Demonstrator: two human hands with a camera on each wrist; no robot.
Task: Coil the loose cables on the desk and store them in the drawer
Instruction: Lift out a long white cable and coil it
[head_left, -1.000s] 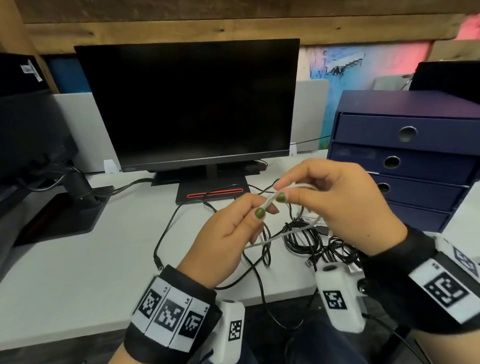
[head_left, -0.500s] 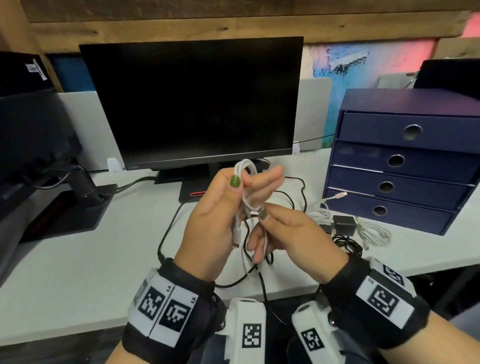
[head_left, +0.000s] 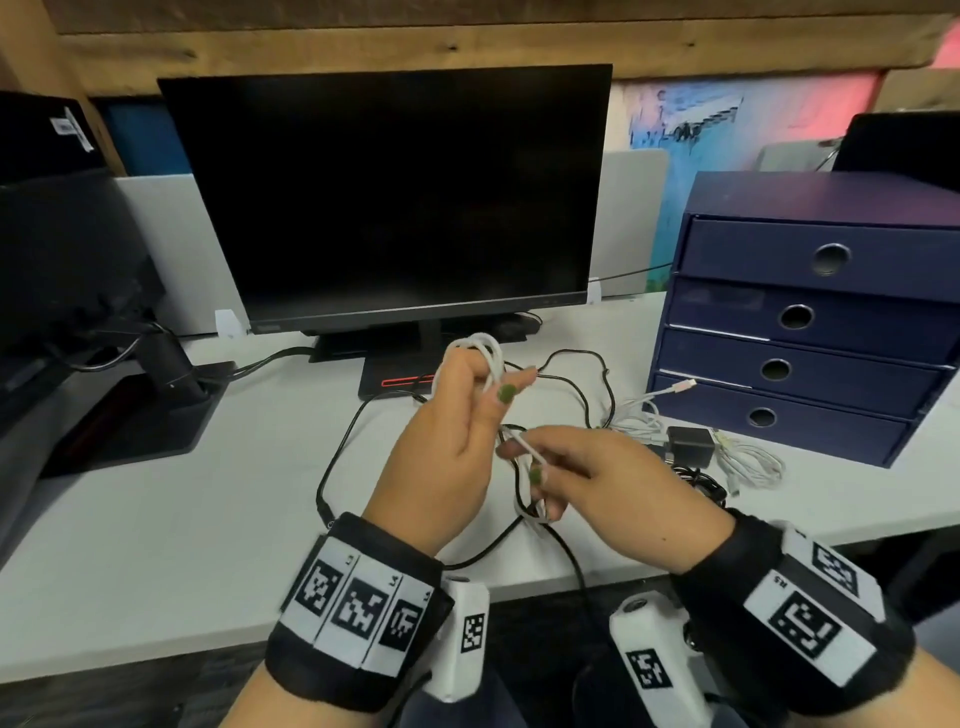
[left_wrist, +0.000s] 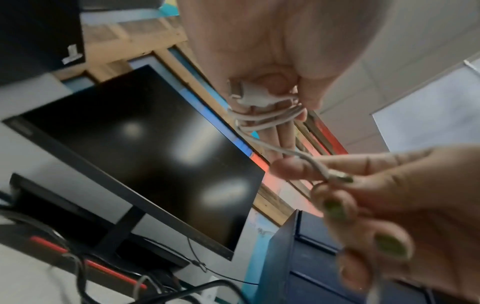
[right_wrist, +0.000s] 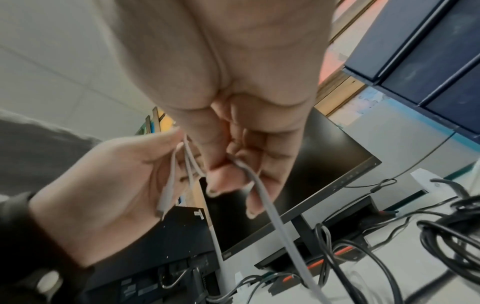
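Head view. White cable (head_left: 485, 364) wound in several turns round the extended fingers of the left hand (head_left: 447, 447), held upright above the desk (head_left: 156, 519), thumb pressed across the turns. Free strand running down and to the right from the coil to the right hand (head_left: 597, 483), pinched there between thumb and forefinger, remaining fingers curled under. Long axis of the coil near vertical; free strand slanted, its slack hanging in a small loop below the right hand. Right hand the nearer to the loose end, judged best placed to carry the next turn up and over the left fingertips. Black cables (head_left: 576, 379) and further white cables (head_left: 748, 457) loose on the desk beside a black adapter (head_left: 688, 444), just in front of the blue drawer unit (head_left: 810, 322), all four drawers closed.

Left wrist view. Turns of white cable (left_wrist: 262, 119) banded across straight fingers, a white plug (left_wrist: 249, 92) clamped under the thumb against the palm. Single strand leading off to the right hand (left_wrist: 389, 205), nipped at the fingertips. Cable thin, smooth, pliant, dull white.

Right wrist view. Right hand (right_wrist: 233, 123) closed thumb-to-finger on the strand (right_wrist: 262, 197), trailing downward out of frame. Left hand (right_wrist: 109, 189) opposite, palm open, loops hanging from its fingers; picture blurred.
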